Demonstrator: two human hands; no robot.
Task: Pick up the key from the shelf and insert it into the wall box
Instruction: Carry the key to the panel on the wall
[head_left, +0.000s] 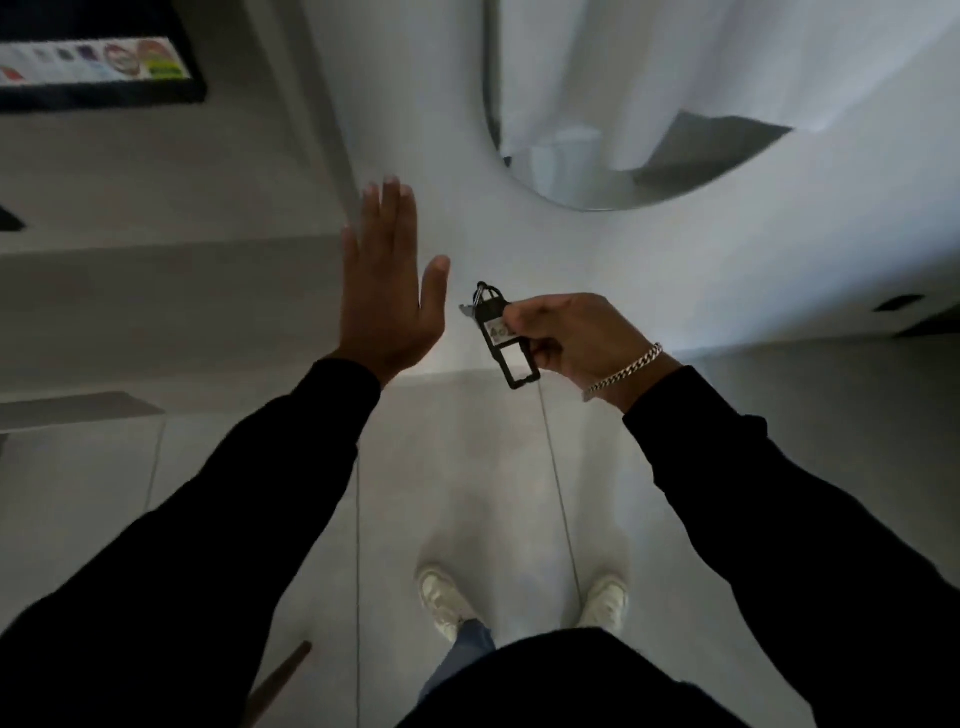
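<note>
My right hand (571, 338) is closed around a black key tag (506, 345) with a small ring and key (480, 301) at its top end, held in the air in front of the white wall. To its left, my left hand (389, 291) is raised flat, fingers straight and together, palm toward the wall, holding nothing. A silver chain bracelet (626, 366) circles my right wrist. Both arms wear black sleeves. No wall box can be made out with certainty; a small dark slot (897, 303) sits on the wall at far right.
An oval mirror (623, 130) hangs on the wall above right. A dark-framed screen (98, 57) is at top left. A grey shelf edge (78, 408) juts out at left. My white shoes (447, 603) stand on pale floor tiles; a brown stick (280, 680) lies low left.
</note>
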